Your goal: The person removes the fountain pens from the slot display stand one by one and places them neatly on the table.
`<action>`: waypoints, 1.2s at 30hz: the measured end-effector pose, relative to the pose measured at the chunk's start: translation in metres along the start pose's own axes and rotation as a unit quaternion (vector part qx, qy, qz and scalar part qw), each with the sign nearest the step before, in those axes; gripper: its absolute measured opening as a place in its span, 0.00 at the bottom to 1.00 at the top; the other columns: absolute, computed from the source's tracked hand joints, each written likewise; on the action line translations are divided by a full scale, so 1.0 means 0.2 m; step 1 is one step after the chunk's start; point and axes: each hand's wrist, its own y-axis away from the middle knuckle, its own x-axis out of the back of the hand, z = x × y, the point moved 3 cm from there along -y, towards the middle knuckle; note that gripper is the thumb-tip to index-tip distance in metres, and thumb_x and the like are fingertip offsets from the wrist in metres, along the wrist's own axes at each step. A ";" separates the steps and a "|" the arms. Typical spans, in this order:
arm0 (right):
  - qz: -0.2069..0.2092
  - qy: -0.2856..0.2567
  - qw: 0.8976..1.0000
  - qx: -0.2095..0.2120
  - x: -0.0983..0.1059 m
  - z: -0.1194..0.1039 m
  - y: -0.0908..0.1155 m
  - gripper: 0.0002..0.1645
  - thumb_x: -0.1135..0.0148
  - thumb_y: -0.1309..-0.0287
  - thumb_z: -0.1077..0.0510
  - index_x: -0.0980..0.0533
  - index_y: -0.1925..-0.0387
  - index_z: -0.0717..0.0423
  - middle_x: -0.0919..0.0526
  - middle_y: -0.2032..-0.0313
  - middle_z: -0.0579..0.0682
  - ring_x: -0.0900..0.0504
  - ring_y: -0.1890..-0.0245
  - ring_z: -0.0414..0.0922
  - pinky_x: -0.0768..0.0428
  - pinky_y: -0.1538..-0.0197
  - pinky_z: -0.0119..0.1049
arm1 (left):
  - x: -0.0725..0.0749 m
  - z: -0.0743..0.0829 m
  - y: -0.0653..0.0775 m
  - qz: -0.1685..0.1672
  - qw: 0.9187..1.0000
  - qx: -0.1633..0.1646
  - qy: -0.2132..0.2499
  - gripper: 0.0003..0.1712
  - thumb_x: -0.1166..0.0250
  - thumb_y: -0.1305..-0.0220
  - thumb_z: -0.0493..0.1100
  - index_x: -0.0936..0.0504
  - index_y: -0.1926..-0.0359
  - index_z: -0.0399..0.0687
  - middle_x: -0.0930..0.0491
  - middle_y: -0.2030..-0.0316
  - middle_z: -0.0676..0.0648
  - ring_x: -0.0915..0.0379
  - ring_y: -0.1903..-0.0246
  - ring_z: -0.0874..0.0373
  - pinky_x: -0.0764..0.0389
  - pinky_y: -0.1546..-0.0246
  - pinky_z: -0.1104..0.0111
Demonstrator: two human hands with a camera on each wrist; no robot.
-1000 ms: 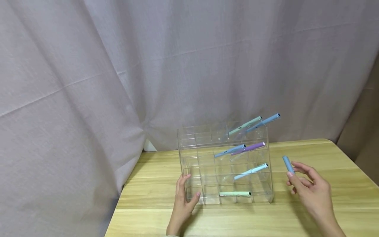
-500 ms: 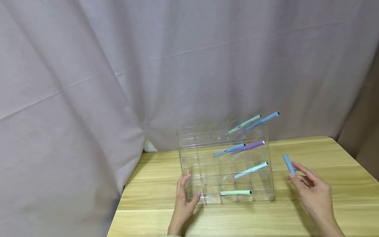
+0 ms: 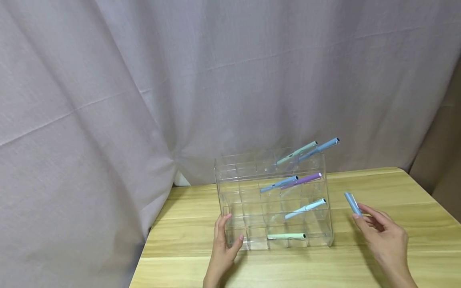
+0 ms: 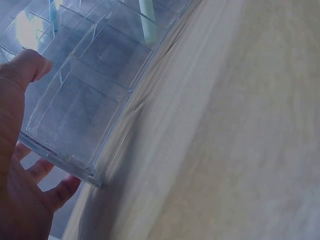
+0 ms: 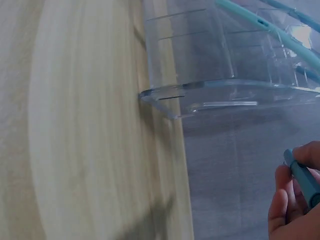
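Observation:
My left hand [image 3: 224,254] grips the lower left side of a clear acrylic pen rack [image 3: 252,174]. In the left wrist view the thumb lies over the front of the rack [image 4: 75,100] and the fingers are round its side. To the rack's right, above the table, my right hand [image 3: 389,242] pinches a blue pen [image 3: 352,203] between thumb and fingers. A silver clip shows on this pen, and its lower end is hidden in the hand. The right wrist view also shows the pen [image 5: 304,181], apart from the rack.
Slanting pens stand in the rack: a green pen [image 3: 297,153] and a blue pen [image 3: 320,149] on top, a blue one and a purple pen [image 3: 306,180] below, then a light blue pen [image 3: 305,209]. A pale green pen [image 3: 286,236] lies lowest. A grey curtain [image 3: 230,80] hangs behind the wooden table [image 3: 187,224].
My right hand has shifted slightly down and right, and the pen has turned so that its clip shows. The left hand keeps its grip on the rack.

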 end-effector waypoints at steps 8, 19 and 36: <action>0.006 0.029 0.999 -0.013 0.00 0.07 0.00 0.24 0.20 0.40 0.59 0.13 0.42 0.57 0.15 0.66 0.19 0.19 0.66 0.23 0.22 0.62 0.11 | 0.00 0.00 0.00 0.004 1.000 0.002 0.008 0.44 0.27 0.32 0.42 0.38 0.21 0.60 0.43 0.18 0.38 0.55 0.18 0.22 0.41 0.30 0.18; -0.009 0.124 0.992 -0.023 0.00 0.15 0.00 0.24 0.20 0.39 0.46 0.12 0.43 0.46 0.22 0.69 0.12 0.25 0.70 0.25 0.27 0.70 0.22 | 0.00 0.00 0.00 0.005 1.000 -0.011 0.003 0.44 0.27 0.32 0.41 0.38 0.21 0.52 0.42 0.19 0.37 0.54 0.19 0.23 0.40 0.30 0.17; -0.038 0.162 0.986 0.000 -0.01 0.24 -0.03 0.23 0.21 0.39 0.48 0.12 0.46 0.54 0.28 0.75 0.07 0.28 0.74 0.10 0.30 0.69 0.19 | 0.00 -0.01 0.00 0.001 1.000 -0.004 0.002 0.44 0.27 0.32 0.41 0.38 0.21 0.58 0.42 0.19 0.38 0.56 0.18 0.24 0.42 0.29 0.19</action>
